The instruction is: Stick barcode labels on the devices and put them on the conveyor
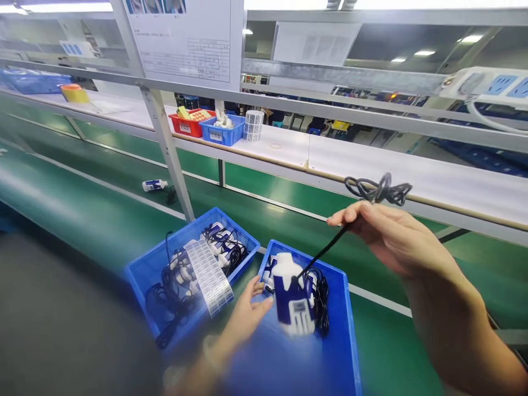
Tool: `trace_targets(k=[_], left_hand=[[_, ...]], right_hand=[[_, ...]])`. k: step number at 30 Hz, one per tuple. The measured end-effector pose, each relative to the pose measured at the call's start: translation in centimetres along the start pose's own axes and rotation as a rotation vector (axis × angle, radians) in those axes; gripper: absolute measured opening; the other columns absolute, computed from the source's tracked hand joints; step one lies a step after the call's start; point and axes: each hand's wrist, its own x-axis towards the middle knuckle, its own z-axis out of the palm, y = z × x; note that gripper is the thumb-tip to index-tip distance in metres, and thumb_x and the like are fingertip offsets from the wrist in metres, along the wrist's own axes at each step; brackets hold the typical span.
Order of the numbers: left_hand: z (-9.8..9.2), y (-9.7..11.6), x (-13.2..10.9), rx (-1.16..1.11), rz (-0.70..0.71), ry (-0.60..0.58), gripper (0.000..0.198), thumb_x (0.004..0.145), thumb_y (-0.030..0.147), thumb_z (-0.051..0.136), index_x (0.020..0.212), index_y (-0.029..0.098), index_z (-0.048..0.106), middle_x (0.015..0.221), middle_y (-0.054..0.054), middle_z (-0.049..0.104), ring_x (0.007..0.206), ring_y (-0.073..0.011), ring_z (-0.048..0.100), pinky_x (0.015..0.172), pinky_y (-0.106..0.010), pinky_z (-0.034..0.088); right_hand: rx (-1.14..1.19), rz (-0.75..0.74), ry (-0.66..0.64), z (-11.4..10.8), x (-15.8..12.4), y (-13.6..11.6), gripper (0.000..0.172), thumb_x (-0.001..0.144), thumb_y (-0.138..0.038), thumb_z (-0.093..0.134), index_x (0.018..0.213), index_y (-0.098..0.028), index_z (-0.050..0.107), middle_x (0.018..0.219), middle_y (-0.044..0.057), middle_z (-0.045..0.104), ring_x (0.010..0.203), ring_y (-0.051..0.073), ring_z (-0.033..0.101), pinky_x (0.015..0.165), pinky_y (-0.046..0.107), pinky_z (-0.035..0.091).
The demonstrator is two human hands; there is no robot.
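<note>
Apparently the work on the corded units was partway along. Across the scene stretched the green belt (383, 333), and beyond it a pale shelf (350, 154) ran from ten o'clock round to three. Towards five o'clock sat the first bin (340, 319), with several units (270, 267) and bundled cords gathered at its far end and much of its near floor bare. Between seven and eight o'clock the second bin (140, 272) held a bigger heap of units (225, 247). Which bin, if either, contained finished pieces could not be told.

A long strip of labels (208, 275) lay over that heap, and a label roll (253, 125) stood on the shelf near twelve o'clock, so supplies did not look used up. Whether every heaped unit bore a label was too small to make out.

Near four o'clock the right hand (390, 234) pinched a black cord (385, 192) between thumb and fingers, its loops already bundled above the grip. The left hand (245, 311), at six o'clock, had its thumb and fingers parted just beside the held unit (291, 300); blur hid any contact. That white-and-purple unit hung from the cord above the first bin, between five and six o'clock, not resting anywhere. One stray unit (152, 185) lay on the belt at nine o'clock, outside both bins, and seemed left to deal with.
</note>
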Motion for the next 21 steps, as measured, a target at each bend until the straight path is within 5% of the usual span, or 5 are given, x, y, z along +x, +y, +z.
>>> trace_targets(k=[6, 10, 15, 21], left_hand=[[-5.9, -4.0, 0.0, 0.002, -0.147, 0.305, 0.075, 0.058, 0.061, 0.073, 0.115, 0.016, 0.055, 0.125, -0.019, 0.058, 0.119, -0.0310, 0.054, 0.101, -0.041, 0.041], [-10.0, -6.3, -1.5, 0.066, -0.176, 0.472, 0.057, 0.062, 0.061, 0.069, 0.104, 0.021, 0.064, 0.119, -0.013, 0.065, 0.120, -0.0326, 0.053, 0.097, -0.043, 0.045], [-14.1, -7.2, -2.5, 0.203, -0.187, 0.563, 0.063, 0.064, 0.063, 0.066, 0.105, 0.016, 0.064, 0.116, -0.014, 0.065, 0.116, -0.0318, 0.055, 0.097, -0.041, 0.044], [-15.1, -8.0, -1.8, 0.159, -0.275, 0.668, 0.061, 0.053, 0.062, 0.073, 0.088, 0.011, 0.069, 0.088, -0.013, 0.070, 0.090, -0.0306, 0.064, 0.078, -0.037, 0.048]], right_hand=[[-0.515, -0.060, 0.030, -3.6, 5.5, 3.0, 0.047, 0.091, -0.054, 0.041, 0.087, -0.018, 0.071, 0.094, 0.008, 0.072, 0.086, 0.020, 0.064, 0.077, 0.033, 0.051], [-0.759, 0.071, 0.054, -5.8, 9.0, 10.1, 0.039, 0.093, -0.036, 0.036, 0.091, -0.016, 0.069, 0.095, 0.009, 0.072, 0.086, 0.019, 0.066, 0.080, 0.030, 0.051], [-0.892, 0.153, 0.076, -7.2, 12.4, 20.5, 0.026, 0.091, -0.021, 0.044, 0.085, -0.014, 0.068, 0.098, 0.012, 0.071, 0.092, 0.023, 0.064, 0.085, 0.032, 0.045], [-0.965, 0.277, 0.160, -10.0, 15.8, 28.1, 0.023, 0.094, -0.018, 0.048, 0.074, -0.016, 0.061, 0.071, 0.000, 0.061, 0.068, 0.013, 0.059, 0.069, 0.029, 0.048]])
